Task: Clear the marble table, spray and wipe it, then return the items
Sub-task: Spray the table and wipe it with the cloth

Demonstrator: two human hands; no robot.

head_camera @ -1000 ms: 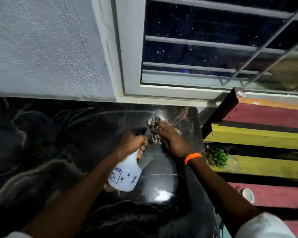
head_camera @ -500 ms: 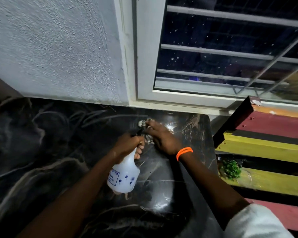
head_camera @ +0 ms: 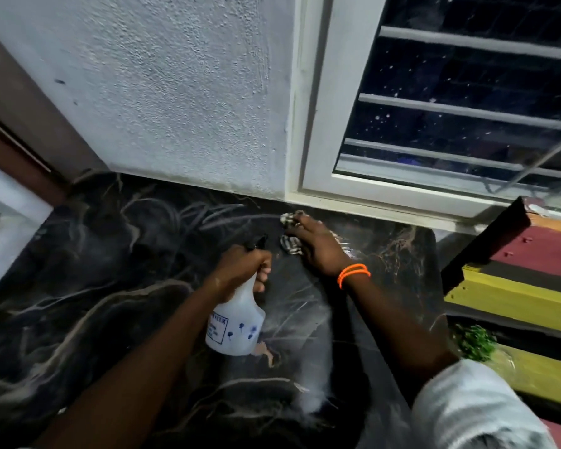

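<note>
Black marble surface [head_camera: 117, 286] with pale veins runs below a rough white wall and barred window. My left hand [head_camera: 240, 270] is clenched around the neck of a translucent white plastic spray bottle [head_camera: 235, 328], black nozzle aimed toward 12 o'clock. At 1 o'clock from it, my right hand [head_camera: 321, 251], fingers spread flat, presses a crumpled striped cloth [head_camera: 290, 243] onto the marble by the window frame.
</note>
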